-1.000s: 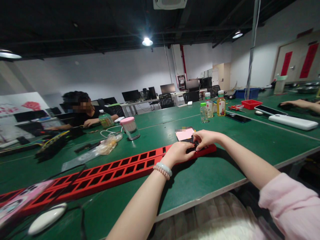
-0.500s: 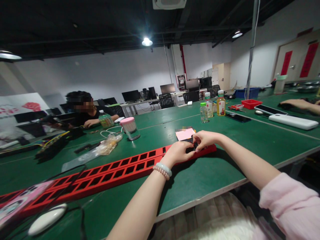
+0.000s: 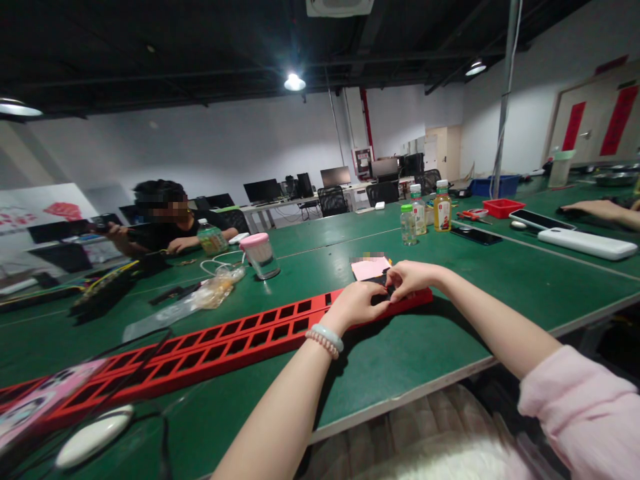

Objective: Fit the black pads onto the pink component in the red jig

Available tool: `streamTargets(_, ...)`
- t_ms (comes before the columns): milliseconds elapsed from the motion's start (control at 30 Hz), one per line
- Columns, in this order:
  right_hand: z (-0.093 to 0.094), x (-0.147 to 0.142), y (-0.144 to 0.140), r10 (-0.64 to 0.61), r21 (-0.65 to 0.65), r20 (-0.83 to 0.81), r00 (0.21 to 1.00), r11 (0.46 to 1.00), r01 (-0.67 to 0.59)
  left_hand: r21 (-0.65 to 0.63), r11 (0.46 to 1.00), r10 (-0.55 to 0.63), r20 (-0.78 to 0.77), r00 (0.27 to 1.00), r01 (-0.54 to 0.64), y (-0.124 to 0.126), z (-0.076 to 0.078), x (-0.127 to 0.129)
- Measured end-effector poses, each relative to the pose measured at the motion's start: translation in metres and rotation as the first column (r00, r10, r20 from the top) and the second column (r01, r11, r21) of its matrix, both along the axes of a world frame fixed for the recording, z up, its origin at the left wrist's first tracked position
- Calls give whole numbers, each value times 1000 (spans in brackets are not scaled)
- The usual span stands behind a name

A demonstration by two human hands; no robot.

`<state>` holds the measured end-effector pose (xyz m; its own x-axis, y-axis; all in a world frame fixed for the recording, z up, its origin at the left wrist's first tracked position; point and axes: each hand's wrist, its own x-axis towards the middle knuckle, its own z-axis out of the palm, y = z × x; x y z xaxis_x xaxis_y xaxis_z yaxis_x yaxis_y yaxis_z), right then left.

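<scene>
A small black piece [image 3: 389, 291], partly hidden, is seen between the two hands near the right end of the long red strip [image 3: 250, 355]. The right hand [image 3: 413, 279] is nearly closed there, thumb and forefinger bent together, but whether the piece is gripped cannot be told. The left hand [image 3: 357, 303] is half curled over the strip; its hold cannot be told either. Over the last second hardly any shift is seen at either, so fine work in one spot is suggested; only a co-worker's hand [image 3: 117, 235], well apart, has been raised. A pink pad [image 3: 371, 267] is set just behind. Between strip and near edge [image 3: 405, 399], room is left on the green surface [image 3: 430, 353]; farther back, drink bottles [image 3: 443, 208] are placed.
</scene>
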<state>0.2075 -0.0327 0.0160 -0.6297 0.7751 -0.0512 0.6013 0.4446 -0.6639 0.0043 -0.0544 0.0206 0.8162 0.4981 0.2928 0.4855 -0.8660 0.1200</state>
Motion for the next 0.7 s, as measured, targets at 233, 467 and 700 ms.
streamTargets(233, -1, -2, -1, -13, 15, 4, 1000, 1000, 13, 9, 1000, -1, -7, 1000, 1, 0, 0, -1)
streamTargets(467, -3, -2, 1, -11, 44, 0, 1000, 999, 11, 40, 999, -33, 12, 999, 33, 1, -1, -1)
streamTargets(700, -3, -1, 0, -1, 107, 26, 1000, 994, -2, 57, 997, -46, 9, 999, 46, 2, -2, -1)
